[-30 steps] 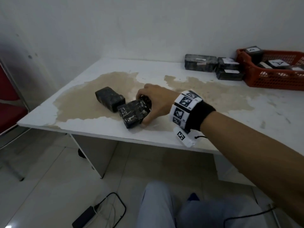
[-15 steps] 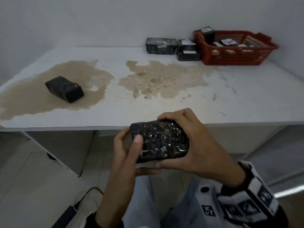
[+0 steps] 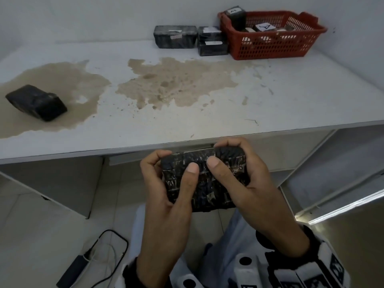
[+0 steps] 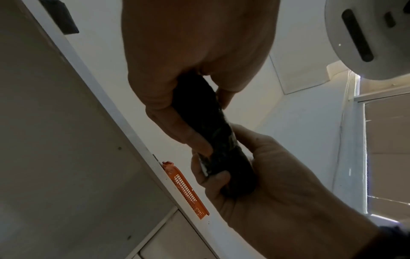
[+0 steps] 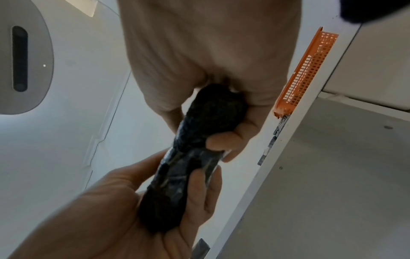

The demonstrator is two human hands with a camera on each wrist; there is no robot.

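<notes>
Item: one packet (image 3: 207, 192), black, brick-shaped, wrapped in glossy clear tape. The tape crosses in a grid of wrinkled squares that catch the light. Corners are rounded and the surface is lumpy. No tear is visible in the wrapping.

Pose: broad face up toward the head camera, long axis left to right, roughly level.

Location: off the table (image 3: 270, 113), in the air just in front of its near edge, about midway along it.

Support: the left hand (image 3: 164, 204) grips the left end and the right hand (image 3: 255, 190) the right end. Both thumbs press the upper face, with fingers curled over the far edge.

The wrist views show the packet edge-on as a thick dark slab.
</notes>
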